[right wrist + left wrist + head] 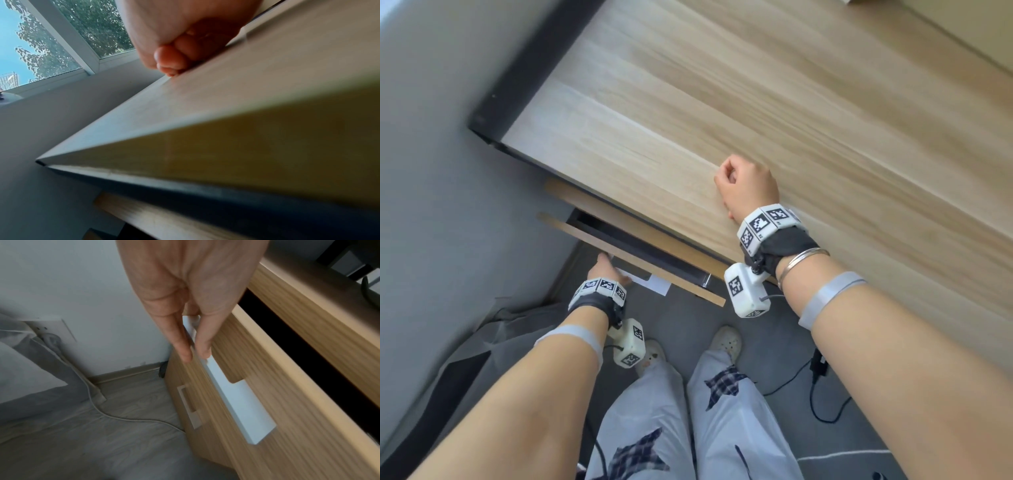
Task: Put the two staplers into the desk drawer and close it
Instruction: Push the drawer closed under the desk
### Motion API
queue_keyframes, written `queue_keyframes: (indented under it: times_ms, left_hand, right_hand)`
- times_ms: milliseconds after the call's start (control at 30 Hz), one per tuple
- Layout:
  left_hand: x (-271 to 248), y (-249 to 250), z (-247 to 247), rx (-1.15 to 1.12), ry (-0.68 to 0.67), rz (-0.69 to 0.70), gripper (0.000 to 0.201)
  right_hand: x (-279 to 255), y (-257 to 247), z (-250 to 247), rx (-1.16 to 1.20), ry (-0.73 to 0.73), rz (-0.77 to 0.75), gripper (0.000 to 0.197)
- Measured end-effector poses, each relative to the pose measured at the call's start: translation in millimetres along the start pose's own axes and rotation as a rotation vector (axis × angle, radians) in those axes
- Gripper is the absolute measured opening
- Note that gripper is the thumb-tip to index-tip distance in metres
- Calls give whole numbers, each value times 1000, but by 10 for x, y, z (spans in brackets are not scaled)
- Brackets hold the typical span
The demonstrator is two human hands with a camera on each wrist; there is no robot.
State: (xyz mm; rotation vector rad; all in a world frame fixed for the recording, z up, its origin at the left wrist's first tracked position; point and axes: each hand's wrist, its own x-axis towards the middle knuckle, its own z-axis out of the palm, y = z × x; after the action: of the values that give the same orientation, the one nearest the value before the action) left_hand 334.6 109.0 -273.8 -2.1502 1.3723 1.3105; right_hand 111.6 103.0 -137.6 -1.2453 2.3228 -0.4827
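Note:
The top desk drawer (635,262) stands slightly open, with a narrow dark gap (308,340) behind its wooden front. My left hand (604,269) reaches down to that front. Its straight fingers (202,344) press on the panel at the end of the white recessed handle (236,402). My right hand (748,186) rests as an empty fist on the desk top (756,85) near the front edge; its curled fingers (172,60) touch the wood. No stapler shows in any view, and the drawer's inside is hidden.
A lower drawer with its own handle (189,407) sits under the top one. The grey wall (431,137) is close on the left. Grey bedding (482,342), a cable (123,418) and a black adapter (819,365) lie on the floor by my feet (724,342).

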Motion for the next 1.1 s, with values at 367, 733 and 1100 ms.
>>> queue_keyframes:
  times_ms: [367,733,1100]
  left_hand:
    - [304,393,34,16,47,69,51]
    - [291,456,8,136,55,91,51]
    - [-179,460,-428,672,-58,198,48]
  right_hand:
    - [31,52,37,37,6,7,23]
    - [47,62,9,28,-19,2,23]
    - [-95,-30,-152,-31,-199,-56,18]
